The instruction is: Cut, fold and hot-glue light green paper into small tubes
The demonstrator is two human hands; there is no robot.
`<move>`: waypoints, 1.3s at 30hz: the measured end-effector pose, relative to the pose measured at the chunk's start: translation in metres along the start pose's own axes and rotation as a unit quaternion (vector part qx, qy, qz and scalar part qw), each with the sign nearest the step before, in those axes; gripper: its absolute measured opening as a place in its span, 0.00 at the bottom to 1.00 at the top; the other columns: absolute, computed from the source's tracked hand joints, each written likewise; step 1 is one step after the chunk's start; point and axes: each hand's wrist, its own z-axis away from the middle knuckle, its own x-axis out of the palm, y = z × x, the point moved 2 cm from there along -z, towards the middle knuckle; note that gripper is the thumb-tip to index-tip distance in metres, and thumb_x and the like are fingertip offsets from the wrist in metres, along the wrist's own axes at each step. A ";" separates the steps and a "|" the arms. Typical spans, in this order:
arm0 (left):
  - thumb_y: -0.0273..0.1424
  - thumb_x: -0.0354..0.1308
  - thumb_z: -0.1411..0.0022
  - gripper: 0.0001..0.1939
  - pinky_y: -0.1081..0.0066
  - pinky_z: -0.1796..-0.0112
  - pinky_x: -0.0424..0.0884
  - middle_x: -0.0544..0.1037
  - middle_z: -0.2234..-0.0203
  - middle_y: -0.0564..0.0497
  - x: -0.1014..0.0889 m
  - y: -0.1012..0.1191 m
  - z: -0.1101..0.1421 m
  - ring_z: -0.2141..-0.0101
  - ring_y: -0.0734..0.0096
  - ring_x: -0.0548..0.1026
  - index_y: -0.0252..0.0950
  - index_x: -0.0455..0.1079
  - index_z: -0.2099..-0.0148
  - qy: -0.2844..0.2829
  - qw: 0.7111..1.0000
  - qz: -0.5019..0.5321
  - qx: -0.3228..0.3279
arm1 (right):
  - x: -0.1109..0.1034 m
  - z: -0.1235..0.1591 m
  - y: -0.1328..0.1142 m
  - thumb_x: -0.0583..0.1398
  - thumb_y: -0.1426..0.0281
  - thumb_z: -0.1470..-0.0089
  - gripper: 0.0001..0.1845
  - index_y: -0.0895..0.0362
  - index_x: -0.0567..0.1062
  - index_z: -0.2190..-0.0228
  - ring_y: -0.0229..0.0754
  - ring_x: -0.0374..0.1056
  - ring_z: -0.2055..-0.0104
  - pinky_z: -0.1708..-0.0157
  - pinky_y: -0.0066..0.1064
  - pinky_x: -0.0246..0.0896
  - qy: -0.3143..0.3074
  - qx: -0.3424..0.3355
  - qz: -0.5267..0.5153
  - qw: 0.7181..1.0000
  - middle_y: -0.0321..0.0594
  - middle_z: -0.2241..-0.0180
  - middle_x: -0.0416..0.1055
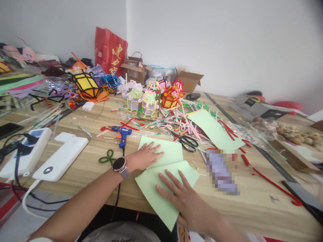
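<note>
Two pale green sheet parts lie in front of me, meeting along a line that may be a fold or a gap. My left hand (147, 155) rests flat on the far green paper (174, 151), fingers spread, a watch (119, 164) on its wrist. Spread over the near green paper (151, 185) is my right hand (183, 198), palm down. The near sheet's lower corner hangs past the table edge. Left of my left hand sit a blue glue gun (122, 133) and a green pipe-cleaner loop shape (108, 157). Black-handled scissors (188, 143) lie just beyond the paper.
Small lanterns (150, 102) stand amid pipe-cleaner scraps at the back. Another green sheet (214, 127) lies to the right. A white power bank (60, 159) and a power strip (27, 151) with cables occupy the left. A red bag (108, 50) stands against the wall.
</note>
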 end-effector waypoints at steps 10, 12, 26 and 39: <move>0.35 0.45 0.30 0.25 0.37 0.42 0.52 0.52 0.32 0.43 0.000 -0.016 -0.003 0.34 0.43 0.49 0.46 0.55 0.33 0.020 0.998 0.006 -0.053 | -0.021 -0.015 0.013 0.58 0.79 0.54 0.47 0.45 0.53 0.35 0.55 0.27 0.29 0.35 0.61 0.21 0.005 0.057 0.040 0.998 0.42 0.30 0.39; 0.35 0.46 0.31 0.25 0.41 0.41 0.53 0.55 0.33 0.41 -0.005 -0.021 -0.007 0.35 0.45 0.52 0.43 0.58 0.34 0.050 0.996 -0.006 -0.070 | -0.019 -0.018 0.009 0.58 0.79 0.54 0.46 0.46 0.53 0.35 0.54 0.30 0.29 0.34 0.59 0.25 0.000 0.053 0.038 0.998 0.44 0.30 0.40; 0.37 0.56 0.39 0.10 0.54 0.51 0.61 0.79 0.59 0.45 -0.045 -0.040 -0.049 0.52 0.51 0.68 0.38 0.74 0.60 0.152 0.978 -0.024 -0.138 | -0.025 -0.025 0.000 0.58 0.81 0.56 0.48 0.49 0.54 0.35 0.56 0.29 0.29 0.35 0.60 0.25 -0.014 0.067 0.033 0.997 0.45 0.30 0.38; 0.39 0.38 0.28 0.26 0.48 0.37 0.42 0.46 0.30 0.48 -0.009 -0.045 -0.051 0.32 0.53 0.42 0.45 0.51 0.31 0.048 0.998 -0.048 -0.012 | -0.030 -0.060 0.030 0.56 0.76 0.49 0.44 0.42 0.50 0.34 0.61 0.23 0.30 0.39 0.68 0.22 -0.021 0.086 0.027 0.996 0.40 0.29 0.32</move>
